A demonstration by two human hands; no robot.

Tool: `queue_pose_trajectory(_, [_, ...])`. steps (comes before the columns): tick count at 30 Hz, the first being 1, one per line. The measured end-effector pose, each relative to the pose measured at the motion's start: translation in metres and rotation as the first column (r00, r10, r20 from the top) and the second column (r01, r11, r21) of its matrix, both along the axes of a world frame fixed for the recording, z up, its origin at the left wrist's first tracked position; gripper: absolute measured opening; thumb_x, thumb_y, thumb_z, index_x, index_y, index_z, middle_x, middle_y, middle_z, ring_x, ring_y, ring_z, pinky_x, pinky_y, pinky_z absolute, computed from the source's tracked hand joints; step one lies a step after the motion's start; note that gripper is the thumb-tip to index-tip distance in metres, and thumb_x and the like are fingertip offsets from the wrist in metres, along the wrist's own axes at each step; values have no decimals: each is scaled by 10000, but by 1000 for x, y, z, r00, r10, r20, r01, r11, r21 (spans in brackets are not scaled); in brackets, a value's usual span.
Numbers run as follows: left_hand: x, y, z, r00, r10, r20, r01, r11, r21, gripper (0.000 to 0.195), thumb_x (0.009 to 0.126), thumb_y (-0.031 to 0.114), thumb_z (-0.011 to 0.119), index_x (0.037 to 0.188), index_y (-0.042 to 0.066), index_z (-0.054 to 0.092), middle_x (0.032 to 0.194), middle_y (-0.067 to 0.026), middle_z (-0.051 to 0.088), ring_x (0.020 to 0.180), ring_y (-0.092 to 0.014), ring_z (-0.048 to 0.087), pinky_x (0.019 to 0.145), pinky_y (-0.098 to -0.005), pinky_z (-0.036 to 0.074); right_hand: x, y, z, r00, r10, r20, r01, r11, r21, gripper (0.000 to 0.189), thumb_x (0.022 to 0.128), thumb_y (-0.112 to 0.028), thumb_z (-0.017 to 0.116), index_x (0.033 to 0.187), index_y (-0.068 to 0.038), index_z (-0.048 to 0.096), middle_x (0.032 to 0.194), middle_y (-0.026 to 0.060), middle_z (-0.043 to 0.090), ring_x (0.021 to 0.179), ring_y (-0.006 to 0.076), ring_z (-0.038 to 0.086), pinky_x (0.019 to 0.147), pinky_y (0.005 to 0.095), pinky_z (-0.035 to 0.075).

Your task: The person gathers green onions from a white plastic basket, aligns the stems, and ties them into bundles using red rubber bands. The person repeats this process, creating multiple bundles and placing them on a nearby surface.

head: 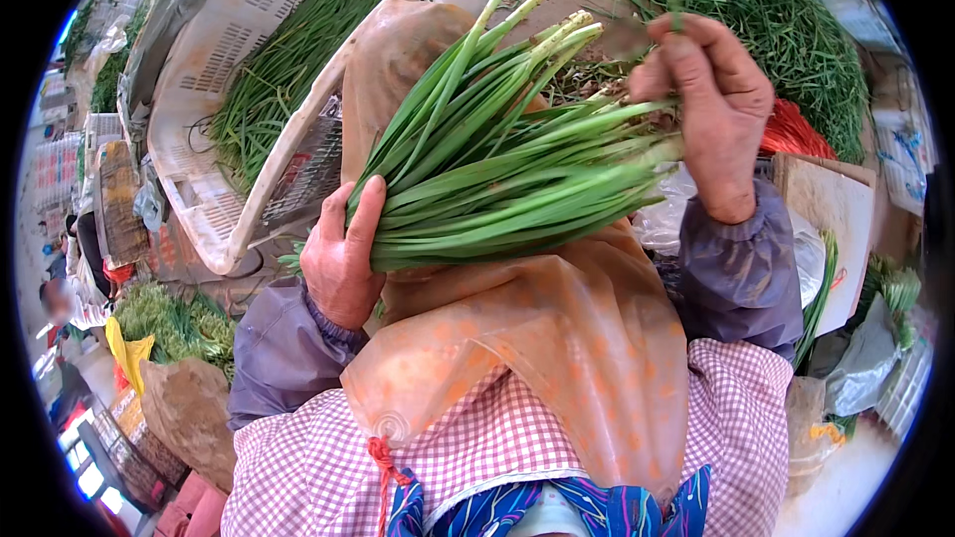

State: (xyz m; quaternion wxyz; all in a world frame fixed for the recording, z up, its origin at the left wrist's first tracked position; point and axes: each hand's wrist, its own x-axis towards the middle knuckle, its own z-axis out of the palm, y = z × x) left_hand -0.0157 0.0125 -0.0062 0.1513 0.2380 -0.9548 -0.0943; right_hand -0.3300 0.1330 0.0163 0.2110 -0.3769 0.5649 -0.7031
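My left hand grips a thick bunch of long flat green leaves, likely garlic chives, at the leafy end. The bunch lies across my lap, over an orange-stained plastic apron, its pale stem ends fanned towards the upper right. Beside those ends my right hand is raised, thumb and index finger pinched on a thin green leaf piece; its other fingers are curled near the stem ends. Motion blur softens the lower stems and the area by the right fingers.
At the upper left a white plastic crate holds more green leaves. A large heap of greens lies at the upper right, near red plastic twine and a white board. Bundled greens and a brown sack are at left.
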Motion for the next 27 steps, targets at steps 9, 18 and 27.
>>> queue_pose_trajectory(9, [-10,9,10,995,48,84,-45,998,-40,739,667,-31,668,1356,130,453,1164,-163,553,955,-372,608,743,-392,525,-89,74,-26,103,-25,-994,716,696,56,165,890,-146,607,955,-2,655,701,54,620,669,171,596,614,302,451])
queue_pose_trajectory(18, [-9,11,7,994,61,92,-51,993,-102,739,692,-24,656,1378,86,404,1149,-175,558,985,-369,592,737,-399,519,18,30,3,638,593,-490,-334,788,518,119,827,-102,640,884,0,615,804,134,598,765,290,594,690,346,468])
queue_pose_trajectory(27, [-5,13,-4,997,71,-12,-70,997,34,723,751,27,653,1399,14,331,1155,-216,544,1002,-406,566,791,-425,499,23,44,-8,961,-101,257,112,993,-32,53,927,-70,573,944,-24,594,610,-7,535,490,51,484,447,198,397])
